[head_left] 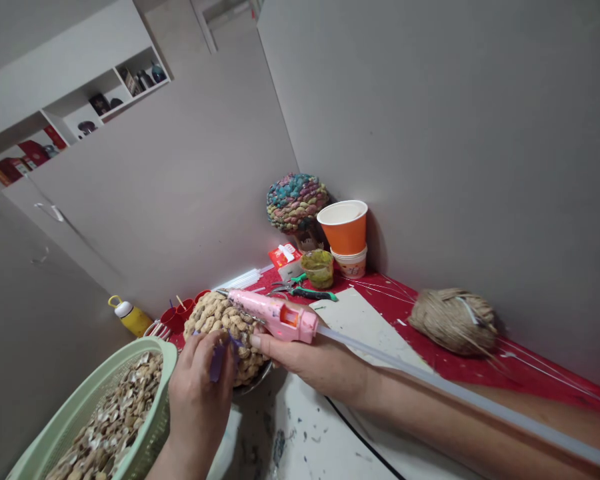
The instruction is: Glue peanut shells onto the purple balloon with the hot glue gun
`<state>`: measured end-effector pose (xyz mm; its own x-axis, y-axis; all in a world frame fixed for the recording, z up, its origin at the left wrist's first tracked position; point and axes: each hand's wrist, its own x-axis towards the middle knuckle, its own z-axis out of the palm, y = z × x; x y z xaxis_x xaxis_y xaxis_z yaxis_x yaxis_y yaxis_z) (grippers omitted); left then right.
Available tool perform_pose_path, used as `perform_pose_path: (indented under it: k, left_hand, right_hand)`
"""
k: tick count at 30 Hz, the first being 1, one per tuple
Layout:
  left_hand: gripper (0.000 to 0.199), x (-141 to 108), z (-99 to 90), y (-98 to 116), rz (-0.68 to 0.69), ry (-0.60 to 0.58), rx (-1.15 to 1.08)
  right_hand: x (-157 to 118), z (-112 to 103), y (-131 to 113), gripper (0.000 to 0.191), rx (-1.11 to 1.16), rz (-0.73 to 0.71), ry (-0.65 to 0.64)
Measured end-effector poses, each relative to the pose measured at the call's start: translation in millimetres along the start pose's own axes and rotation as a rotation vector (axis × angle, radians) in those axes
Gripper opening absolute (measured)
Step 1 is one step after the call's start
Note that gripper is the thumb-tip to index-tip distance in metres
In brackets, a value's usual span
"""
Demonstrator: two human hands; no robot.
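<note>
A ball covered in peanut shells [215, 315] rests over the rim of a metal bowl [256, 380]. My left hand [200, 377] is closed at its near side, the fingertips pinching a thin purple piece [217, 363] against the shells; its material is unclear. My right hand [300, 360] grips a pink hot glue gun [270, 310], whose handle is hidden by the hand. The thumb lies close to the ball, and the nozzle reaches over its top. From the gun's back a long translucent glue stick [410, 368] runs along my right forearm.
A green basket [169, 363] of broken shells [115, 420] stands at left. Behind are pruning shears [305, 291], stacked paper cups [347, 233], a colourful shell-covered tree [297, 203] and a twine ball [453, 320]. A black cord [363, 437] crosses the stained white board [305, 427].
</note>
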<state>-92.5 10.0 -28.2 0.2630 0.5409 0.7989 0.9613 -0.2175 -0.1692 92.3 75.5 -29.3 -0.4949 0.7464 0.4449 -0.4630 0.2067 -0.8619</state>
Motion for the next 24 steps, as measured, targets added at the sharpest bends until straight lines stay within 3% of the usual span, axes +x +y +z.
perform_pose_path:
  k: [11,24]
  left_hand:
    - [0.015,-9.9,-13.6,-4.5,-0.063,-0.052,-0.024]
    - [0.008,-3.8,-6.0,-8.4,0.026,-0.02,-0.033]
  right_hand:
    - [1.6,2.0,-0.3,0.038,0.033,0.014,0.034]
    - [3.4,-0.4,3.4,0.021,-0.064,0.003,0.078]
